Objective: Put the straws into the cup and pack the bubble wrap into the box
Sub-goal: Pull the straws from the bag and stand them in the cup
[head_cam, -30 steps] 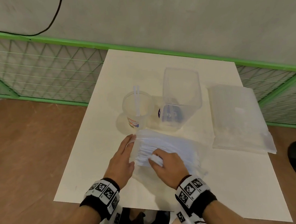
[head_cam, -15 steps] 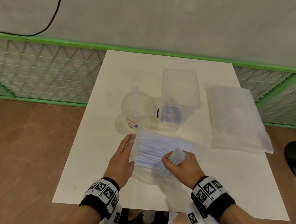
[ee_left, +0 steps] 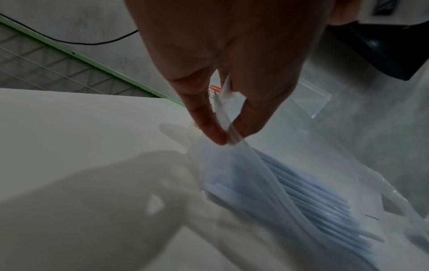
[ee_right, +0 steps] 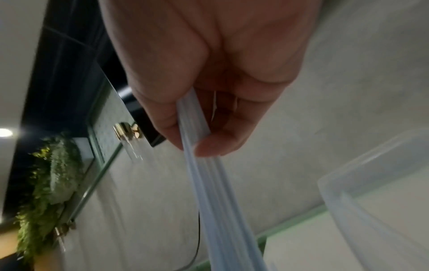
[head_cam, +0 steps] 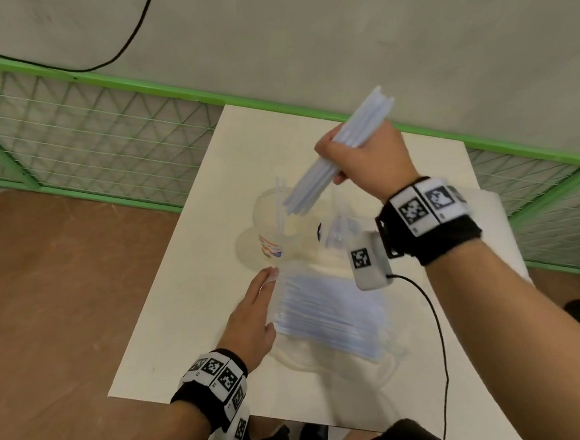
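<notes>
My right hand [head_cam: 363,156] grips a bundle of pale blue straws [head_cam: 316,180] and holds it tilted in the air, its lower ends just above the clear cup [head_cam: 271,221]. Two straws [head_cam: 280,200] stand in that cup. In the right wrist view the hand [ee_right: 197,141] is curled round the bundle [ee_right: 216,192]. My left hand [head_cam: 254,311] lies at the left end of the plastic bag of straws [head_cam: 326,317]; in the left wrist view its thumb and finger [ee_left: 230,135] pinch the bag's edge [ee_left: 232,146]. The clear box [head_cam: 337,230] is mostly hidden behind my right wrist.
The white table [head_cam: 193,329] bears everything. The bubble wrap [head_cam: 502,239] lies at the right, largely covered by my right forearm. A green mesh fence [head_cam: 104,129] runs behind the table. A cable [head_cam: 437,329] hangs from the right wrist camera over the table.
My right hand has pulled a bundle of straws out of the bag and lifted it up and back over the cup. The left hand has stayed at the bag's end.
</notes>
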A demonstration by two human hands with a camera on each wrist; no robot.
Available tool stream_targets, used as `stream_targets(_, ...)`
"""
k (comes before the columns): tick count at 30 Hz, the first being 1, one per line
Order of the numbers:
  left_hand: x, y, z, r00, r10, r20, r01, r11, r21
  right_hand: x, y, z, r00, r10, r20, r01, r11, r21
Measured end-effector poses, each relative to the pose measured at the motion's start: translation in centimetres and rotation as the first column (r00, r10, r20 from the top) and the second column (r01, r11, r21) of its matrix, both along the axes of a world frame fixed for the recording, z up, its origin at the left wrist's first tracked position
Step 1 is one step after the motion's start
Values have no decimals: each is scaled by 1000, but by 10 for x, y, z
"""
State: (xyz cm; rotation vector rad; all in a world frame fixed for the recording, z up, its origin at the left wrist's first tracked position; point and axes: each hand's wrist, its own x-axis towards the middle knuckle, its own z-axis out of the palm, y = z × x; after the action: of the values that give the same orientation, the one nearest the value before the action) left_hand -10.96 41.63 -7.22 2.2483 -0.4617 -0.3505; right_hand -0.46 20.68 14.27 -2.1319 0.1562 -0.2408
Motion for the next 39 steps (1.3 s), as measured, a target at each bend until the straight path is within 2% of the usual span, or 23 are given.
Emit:
stream_targets(3, 0, 0, 2, 1000, -4, -1, 4, 1000, -5, 27, 14, -28, 995, 41, -96, -46, 997, -57)
stream_targets(6, -1, -1, 5, 1000, 3, -26, -3, 1000, -12, 38, 22, -52, 960, 101, -262, -149, 974, -169)
stream_targets(9, 0, -1, 7, 999, -3, -39, 2, 1000, -13, 41, 22, -54, 931, 86, -354, -160, 969, -187)
stream_targets(12, 1, 1, 8, 998, -6, -63, 5, 1000, -13, 40, 15, -43, 924, 90, -371, -166, 970, -178)
stream_targets(17, 2, 3, 9, 996, -38, -79, 38, 999, -2, 29, 0, -23, 987, -14, -163, -16, 983, -183)
stream_targets(20, 3, 3, 9, 994, -59, -91, 60, 998, 2, 17, -2, -24, 996, -63, -62, 55, 990, -127)
stream_targets(22, 4, 3, 9, 994, -68, -85, 68, 998, 1, 2, 0, -26, 994, -89, 61, 96, 987, -125)
stream_targets(24, 5, 4, 10, 995, -72, -75, 72, 997, 2, -20, 6, -27, 983, -56, 174, 78, 990, -121)
stream_targets(25, 5, 4, 10, 995, -73, -66, 74, 997, 6, -33, 11, -30, 984, 5, 179, 17, 992, -124)
stream_targets(27, 5, 3, 11, 995, -78, -55, 79, 997, 16, -61, 23, -45, 979, 186, 78, -171, 971, -165)
stream_targets(29, 4, 2, 11, 995, -86, -43, 87, 996, 28, -88, 36, -74, 930, 344, -127, -366, 898, -244)
stream_targets(30, 4, 1, 10, 995, -93, -34, 94, 995, 41, -98, 42, -92, 892, 377, -251, -442, 844, -305)
stream_targets(32, 4, 1, 7, 994, -107, -20, 108, 993, 52, -115, 50, -131, 810, 350, -470, -552, 725, -412)
stream_targets(34, 3, 2, 4, 994, -107, -25, 108, 993, 44, -127, 53, -166, 763, 278, -584, -597, 648, -472)
stream_targets(36, 1, 3, 4, 994, -105, -17, 106, 994, 34, -136, 56, -190, 756, 226, -614, -605, 598, -525)
stream_targets(39, -1, 4, 5, 995, -100, -6, 100, 995, 24, -147, 62, -214, 784, 172, -597, -580, 544, -605)
